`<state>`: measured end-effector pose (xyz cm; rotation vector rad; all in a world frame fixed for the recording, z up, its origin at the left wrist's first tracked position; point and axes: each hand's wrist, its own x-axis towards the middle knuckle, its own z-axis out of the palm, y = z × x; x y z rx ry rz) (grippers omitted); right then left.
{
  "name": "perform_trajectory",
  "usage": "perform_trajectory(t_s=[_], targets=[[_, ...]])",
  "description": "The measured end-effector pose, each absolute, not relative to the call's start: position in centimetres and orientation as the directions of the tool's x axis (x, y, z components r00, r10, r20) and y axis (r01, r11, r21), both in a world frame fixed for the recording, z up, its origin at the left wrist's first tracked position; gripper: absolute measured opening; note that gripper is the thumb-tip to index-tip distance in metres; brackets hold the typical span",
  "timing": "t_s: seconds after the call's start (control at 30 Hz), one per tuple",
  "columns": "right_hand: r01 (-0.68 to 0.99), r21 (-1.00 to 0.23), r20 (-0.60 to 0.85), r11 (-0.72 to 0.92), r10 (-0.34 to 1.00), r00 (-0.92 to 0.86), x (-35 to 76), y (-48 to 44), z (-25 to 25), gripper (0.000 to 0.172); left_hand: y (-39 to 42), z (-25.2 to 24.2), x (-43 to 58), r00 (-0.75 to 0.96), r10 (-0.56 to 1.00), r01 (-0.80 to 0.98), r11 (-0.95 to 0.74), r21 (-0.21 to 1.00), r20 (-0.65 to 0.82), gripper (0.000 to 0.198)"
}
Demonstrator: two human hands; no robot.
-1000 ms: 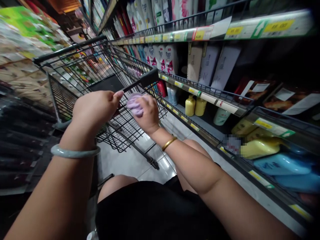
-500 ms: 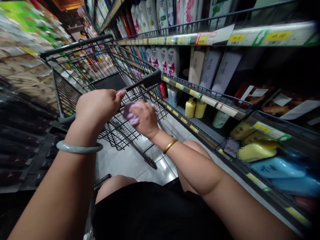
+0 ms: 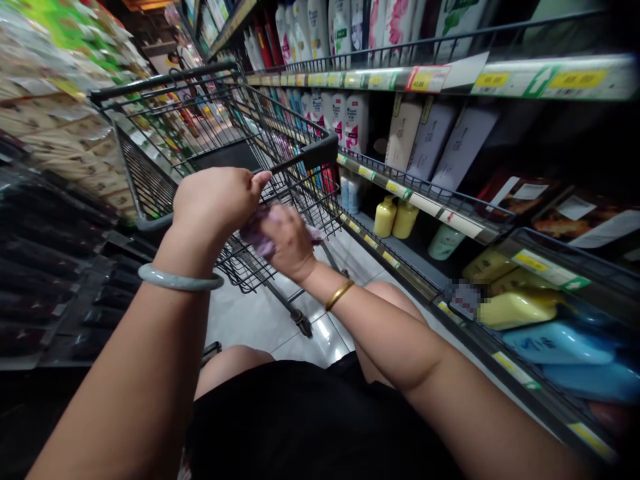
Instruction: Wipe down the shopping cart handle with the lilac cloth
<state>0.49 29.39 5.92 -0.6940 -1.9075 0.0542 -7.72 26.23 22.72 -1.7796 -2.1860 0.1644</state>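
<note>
My left hand (image 3: 217,200), with a pale bangle at its wrist, is closed round the handle bar of a black wire shopping cart (image 3: 320,150). Just below and to the right of it, my right hand (image 3: 290,243), with a gold bangle, grips a crumpled purple cloth (image 3: 263,233). The cloth lies close under the handle, by the cart's rear wire side; whether it touches the cart is hard to tell. No goods show in the visible part of the cart basket.
Shelves on the right hold shampoo bottles (image 3: 357,123), boxes (image 3: 403,133), yellow pump bottles (image 3: 385,217) and blue bottles (image 3: 557,343). Packaged goods (image 3: 95,160) are stacked at the left. A person (image 3: 185,57) is in the far aisle. A cart wheel (image 3: 301,323) rests on the tiled floor.
The cart handle and my left hand have shifted right and slightly up in view. My right hand with the cloth has moved slightly left and down.
</note>
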Motion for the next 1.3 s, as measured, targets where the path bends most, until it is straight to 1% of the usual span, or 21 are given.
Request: perform_trajectory(t_s=[0.07,0.1,0.13,0.2,0.3,0.37,0.4,0.43,0.5,0.6,0.67,0.73,0.8,0.87,0.93,0.97,1.07,1.13,1.17,1.23,1.3], targets=[[0.393,-0.165,0.836,0.905,0.340,-0.430,-0.7,27.8,5.6,0.026,26.1,22.7,-8.0,-0.153,0.974,0.934,0.198,-0.298,0.168,0.087],[0.386,-0.130,0.831,0.913,0.313,-0.460,-0.7,27.7,5.6,0.027,26.0,22.8,-8.2,-0.145,0.975,0.933,0.191,-0.303,0.168,0.087],[0.400,-0.143,0.830,0.905,0.330,-0.450,-0.5,28.1,5.7,0.026,25.9,22.8,-8.4,-0.138,0.976,0.933,0.186,-0.308,0.171,0.087],[0.459,-0.282,0.835,0.842,0.451,-0.315,1.0,30.1,6.1,0.022,25.9,22.8,-8.9,-0.129,0.976,0.936,0.178,-0.305,0.173,0.087],[0.475,-0.547,0.792,0.690,0.610,0.025,3.8,34.1,6.7,0.019,26.1,22.6,-9.5,-0.164,0.968,0.940,0.213,-0.268,0.192,0.084],[0.461,-0.654,0.730,0.600,0.661,0.175,4.9,35.6,6.8,0.022,26.3,22.4,-9.6,-0.193,0.958,0.939,0.243,-0.243,0.212,0.081],[0.461,-0.674,0.710,0.577,0.679,0.187,4.9,35.6,6.8,0.024,26.4,22.3,-9.6,-0.199,0.954,0.938,0.252,-0.240,0.223,0.080],[0.469,-0.670,0.704,0.575,0.693,0.155,4.7,35.1,6.7,0.026,26.4,22.3,-9.6,-0.201,0.951,0.935,0.257,-0.243,0.234,0.080],[0.491,-0.592,0.724,0.639,0.689,-0.023,3.5,33.1,6.4,0.029,26.3,22.3,-9.5,-0.167,0.959,0.937,0.227,-0.266,0.231,0.083],[0.460,-0.383,0.746,0.801,0.562,-0.358,1.6,29.9,6.2,0.027,25.9,22.6,-9.6,-0.117,0.972,0.938,0.175,-0.298,0.203,0.086],[0.425,-0.303,0.761,0.853,0.485,-0.431,1.6,29.6,6.3,0.024,25.7,22.7,-9.8,-0.118,0.973,0.939,0.175,-0.296,0.199,0.084],[0.441,-0.349,0.804,0.827,0.506,-0.313,2.8,31.2,6.6,0.021,25.5,22.7,-10.1,-0.140,0.969,0.938,0.196,-0.286,0.206,0.083],[0.463,-0.501,0.810,0.731,0.585,-0.047,4.6,33.9,6.8,0.018,25.5,22.5,-10.4,-0.144,0.965,0.935,0.206,-0.290,0.220,0.083],[0.433,-0.646,0.749,0.629,0.631,0.202,6.1,36.0,6.8,0.020,25.4,22.3,-10.7,-0.136,0.958,0.928,0.213,-0.307,0.253,0.084],[0.399,-0.701,0.706,0.591,0.655,0.270,6.3,36.5,6.6,0.023,25.4,22.0,-11.0,-0.126,0.948,0.919,0.222,-0.325,0.292,0.085],[0.396,-0.686,0.716,0.611,0.664,0.216,6.0,36.0,6.5,0.024,25.3,21.8,-11.1,-0.123,0.942,0.915,0.230,-0.333,0.311,0.085],[0.388,-0.528,0.777,0.756,0.614,-0.138,4.2,33.5,6.5,0.026,25.0,21.5,-11.5,-0.126,0.927,0.898,0.258,-0.356,0.354,0.086],[0.359,-0.466,0.784,0.808,0.566,-0.256,3.6,32.7,6.7,0.023,24.7,21.4,-11.8,-0.133,0.920,0.886,0.277,-0.371,0.367,0.085],[0.353,-0.487,0.785,0.799,0.577,-0.225,3.8,33.0,6.8,0.022,24.6,21.3,-11.9,-0.135,0.918,0.881,0.284,-0.379,0.373,0.085],[0.319,-0.616,0.755,0.720,0.655,-0.019,4.9,34.6,6.9,0.019,24.2,21.3,-12.2,-0.138,0.913,0.870,0.297,-0.394,0.384,0.084],[0.192,-0.786,0.619,0.588,0.748,0.242,6.3,37.1,6.4,0.016,23.7,21.2,-12.6,-0.147,0.909,0.858,0.313,-0.408,0.390,0.083]])
